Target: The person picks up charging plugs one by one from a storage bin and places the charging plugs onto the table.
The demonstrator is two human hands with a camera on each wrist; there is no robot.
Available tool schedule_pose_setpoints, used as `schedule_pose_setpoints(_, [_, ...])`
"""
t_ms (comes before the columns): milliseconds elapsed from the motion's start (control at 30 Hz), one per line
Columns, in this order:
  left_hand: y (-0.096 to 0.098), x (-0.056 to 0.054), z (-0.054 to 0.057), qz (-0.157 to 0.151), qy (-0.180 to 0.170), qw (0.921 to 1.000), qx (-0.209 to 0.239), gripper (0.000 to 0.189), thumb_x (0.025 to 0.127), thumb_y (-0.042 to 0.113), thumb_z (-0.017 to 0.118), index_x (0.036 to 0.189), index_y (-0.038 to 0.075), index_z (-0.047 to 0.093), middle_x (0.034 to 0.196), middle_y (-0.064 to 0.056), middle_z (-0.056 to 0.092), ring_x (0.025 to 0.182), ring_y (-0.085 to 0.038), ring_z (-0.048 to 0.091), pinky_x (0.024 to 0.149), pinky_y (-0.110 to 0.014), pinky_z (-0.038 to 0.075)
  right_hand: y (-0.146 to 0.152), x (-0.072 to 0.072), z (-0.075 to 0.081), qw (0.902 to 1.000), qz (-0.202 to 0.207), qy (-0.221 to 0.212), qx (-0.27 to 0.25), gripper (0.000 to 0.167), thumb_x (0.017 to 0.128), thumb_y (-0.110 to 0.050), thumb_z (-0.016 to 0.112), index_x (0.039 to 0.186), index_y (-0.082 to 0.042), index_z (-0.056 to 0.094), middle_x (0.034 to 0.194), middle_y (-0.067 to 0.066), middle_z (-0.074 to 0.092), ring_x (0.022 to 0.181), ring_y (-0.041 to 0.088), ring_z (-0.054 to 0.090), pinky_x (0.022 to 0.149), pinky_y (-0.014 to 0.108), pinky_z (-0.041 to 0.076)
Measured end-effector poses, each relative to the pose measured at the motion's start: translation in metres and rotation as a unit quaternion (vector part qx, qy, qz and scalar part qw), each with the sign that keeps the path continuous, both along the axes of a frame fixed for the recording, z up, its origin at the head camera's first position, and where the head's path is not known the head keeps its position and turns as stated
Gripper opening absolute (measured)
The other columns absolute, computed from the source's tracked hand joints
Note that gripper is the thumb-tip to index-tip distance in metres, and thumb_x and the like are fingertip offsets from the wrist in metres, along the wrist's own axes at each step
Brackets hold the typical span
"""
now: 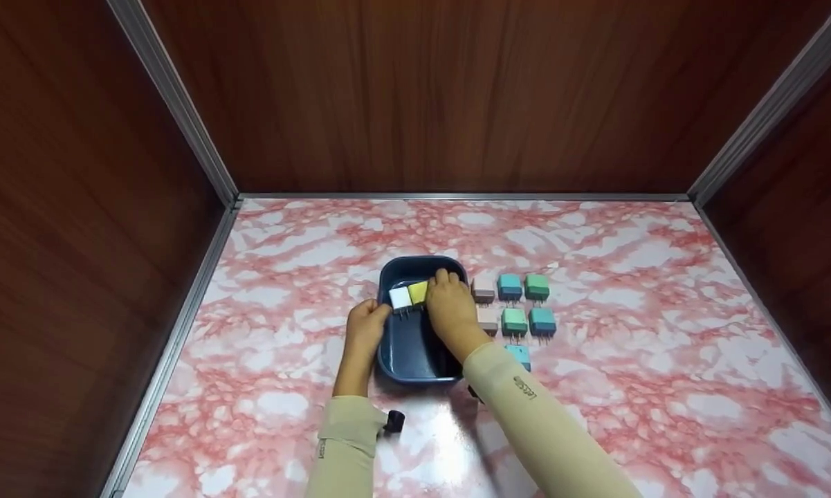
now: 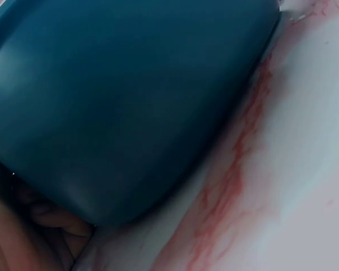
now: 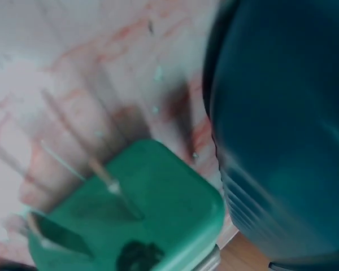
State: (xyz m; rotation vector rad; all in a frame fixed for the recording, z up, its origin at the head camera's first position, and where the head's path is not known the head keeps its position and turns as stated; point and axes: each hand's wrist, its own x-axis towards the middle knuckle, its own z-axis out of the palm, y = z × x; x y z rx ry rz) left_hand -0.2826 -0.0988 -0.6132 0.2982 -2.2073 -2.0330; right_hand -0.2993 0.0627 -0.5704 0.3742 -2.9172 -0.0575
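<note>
A dark blue plastic tub (image 1: 415,379) stands on the table; its outer wall (image 2: 130,101) fills most of the left wrist view. My left hand (image 1: 365,328) holds the tub's left rim, fingers curled against the wall. Inside the tub, a white box-shaped block (image 1: 400,297) with thin metal pins sits beside a yellow block (image 1: 418,292) with pins. My right hand (image 1: 452,304) reaches over the right rim with curled fingers at the yellow block, covering its right edge. Whatever lies beneath that palm is hidden. A green pinned block (image 3: 141,209) shows close up in the right wrist view.
Right of the tub, more pinned blocks stand in rough rows: pink (image 1: 484,289), blue (image 1: 510,286), green (image 1: 537,286), light green (image 1: 514,321), teal (image 1: 542,321) and a light blue one (image 1: 519,356) partly behind my right sleeve. Brown wood-look panels (image 1: 415,97) enclose the table.
</note>
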Motion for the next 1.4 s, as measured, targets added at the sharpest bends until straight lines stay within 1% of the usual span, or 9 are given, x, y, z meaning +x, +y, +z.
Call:
schedule_pose_setpoints(233, [-0.001,0.000,-0.001,0.000,0.002,1.0000,0.004,0.036,0.080,0.008,0.062,0.057,0.018,0.037,0.054,0.008,0.031,0.053,-0.011,0.030,0.050,-0.025,0.022,0.000,0.001,-0.002,0.9998,0.010,0.014,0.015,0.022,0.098,-0.004,0.051,0.115,0.004,0.062,0.110,0.020,0.060,0.101,0.035,0.060,0.085,0.043,0.054])
schedule_pose_setpoints(333, [-0.001,-0.001,-0.001,-0.003,0.000,0.9999,0.011,0.036,0.080,0.008,0.062,0.057,0.018,0.036,0.054,0.009,0.030,0.053,-0.011,0.030,0.050,-0.024,0.022,0.002,0.000,-0.002,0.9992,0.018,0.027,0.021,0.020,0.096,-0.005,0.054,0.112,0.003,0.062,0.107,0.019,0.061,0.099,0.034,0.061,0.083,0.043,0.054])
schedule_pose_setpoints(433, [0.000,-0.001,-0.001,-0.003,-0.004,0.9998,0.017,0.035,0.079,0.008,0.061,0.057,0.018,0.036,0.054,0.009,0.030,0.053,-0.012,0.030,0.050,-0.024,0.023,0.004,-0.001,-0.003,0.9990,0.025,0.025,0.028,0.021,0.094,-0.006,0.059,0.112,0.003,0.061,0.106,0.019,0.060,0.098,0.034,0.061,0.082,0.043,0.054])
schedule_pose_setpoints(600, [0.000,-0.001,-0.001,-0.002,-0.004,0.9997,0.022,0.034,0.080,0.008,0.061,0.057,0.018,0.037,0.053,0.009,0.031,0.052,-0.011,0.031,0.050,-0.024,0.023,0.009,-0.006,-0.002,0.9988,0.038,0.013,0.028,0.034,0.086,-0.014,0.072,0.112,0.003,0.061,0.106,0.019,0.060,0.098,0.035,0.060,0.082,0.044,0.055])
schedule_pose_setpoints(767, [0.001,-0.001,-0.001,-0.005,-0.001,0.9998,0.018,0.033,0.080,0.008,0.060,0.057,0.018,0.037,0.053,0.009,0.032,0.052,-0.011,0.032,0.050,-0.024,0.024,0.012,-0.008,0.002,0.9990,0.037,-0.023,0.013,0.052,0.075,-0.024,0.083,0.113,0.002,0.059,0.108,0.018,0.059,0.101,0.036,0.059,0.086,0.046,0.055])
schedule_pose_setpoints(867, [0.001,-0.002,-0.001,-0.007,0.002,0.9999,0.012,0.033,0.080,0.008,0.060,0.057,0.018,0.038,0.053,0.010,0.032,0.052,-0.011,0.032,0.050,-0.024,0.024,0.013,-0.008,0.005,0.9986,0.034,-0.042,0.000,0.052,0.074,-0.023,0.082,0.113,0.003,0.058,0.109,0.019,0.058,0.104,0.036,0.058,0.089,0.047,0.054])
schedule_pose_setpoints(967, [0.001,-0.002,-0.001,-0.009,0.002,0.9999,0.009,0.033,0.080,0.008,0.060,0.057,0.018,0.038,0.053,0.010,0.032,0.052,-0.011,0.032,0.050,-0.024,0.024,0.014,-0.006,0.007,0.9984,0.033,-0.043,-0.015,0.051,0.074,-0.021,0.081,0.112,0.003,0.058,0.109,0.019,0.057,0.104,0.037,0.058,0.089,0.048,0.053])
schedule_pose_setpoints(1267, [0.000,-0.003,-0.001,-0.011,-0.001,0.9999,0.004,0.033,0.080,0.007,0.060,0.058,0.017,0.039,0.053,0.009,0.032,0.054,-0.012,0.033,0.051,-0.025,0.025,0.014,0.001,0.006,0.9988,0.048,-0.008,0.005,0.044,0.079,-0.022,0.076,0.110,0.002,0.057,0.106,0.017,0.055,0.099,0.035,0.057,0.086,0.047,0.052])
schedule_pose_setpoints(1400, [0.001,-0.002,-0.001,-0.010,0.001,0.9998,-0.015,0.033,0.079,0.008,0.061,0.058,0.018,0.037,0.053,0.011,0.031,0.054,-0.012,0.032,0.051,-0.025,0.024,0.016,0.004,0.009,0.9986,0.053,-0.003,-0.008,0.042,0.079,-0.019,0.075,0.110,0.002,0.057,0.106,0.017,0.055,0.100,0.035,0.056,0.088,0.049,0.051])
